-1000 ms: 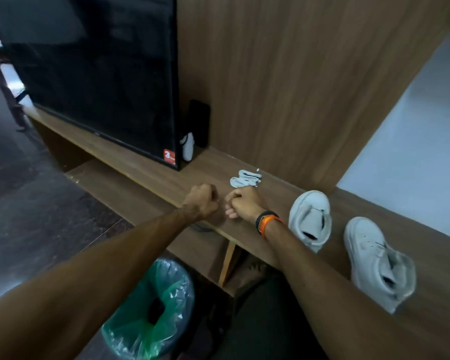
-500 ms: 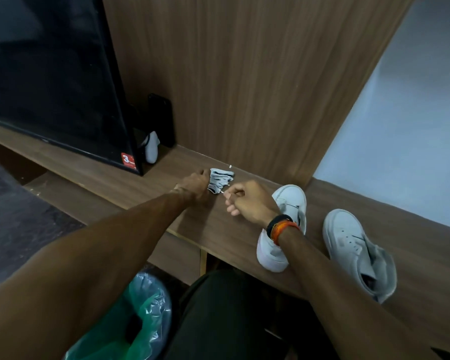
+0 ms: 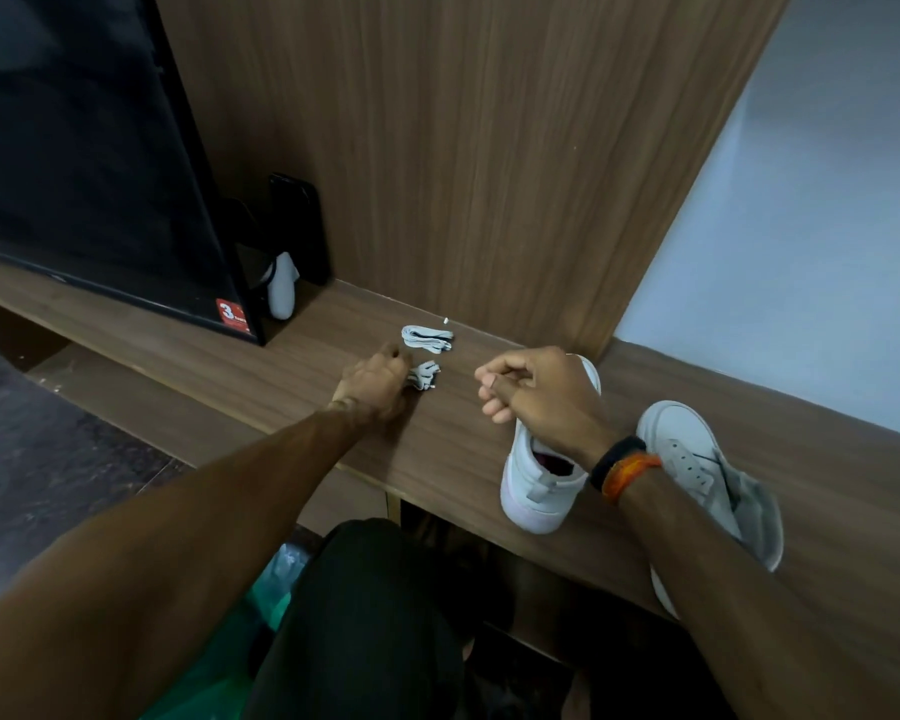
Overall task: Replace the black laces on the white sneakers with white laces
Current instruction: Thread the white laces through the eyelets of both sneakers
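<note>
You are splitting the laces: your left hand (image 3: 372,381) is now pinching one bundle (image 3: 424,375); your right hand (image 3: 533,389) is curling empty.

The left hand (image 3: 372,381) grips a folded lace bundle (image 3: 425,375) on the shelf (image 3: 333,356). Just behind that grip lies a second bundle (image 3: 427,338). To its right hovers the right hand (image 3: 536,389), with two sneakers (image 3: 536,491) beyond

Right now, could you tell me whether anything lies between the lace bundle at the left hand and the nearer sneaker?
Nothing visible does. The left hand is at the small white lace bundle, and bare wooden shelf runs from there to the nearer white sneaker. Only the right hand, held above that sneaker's front, hides part of it.
</note>
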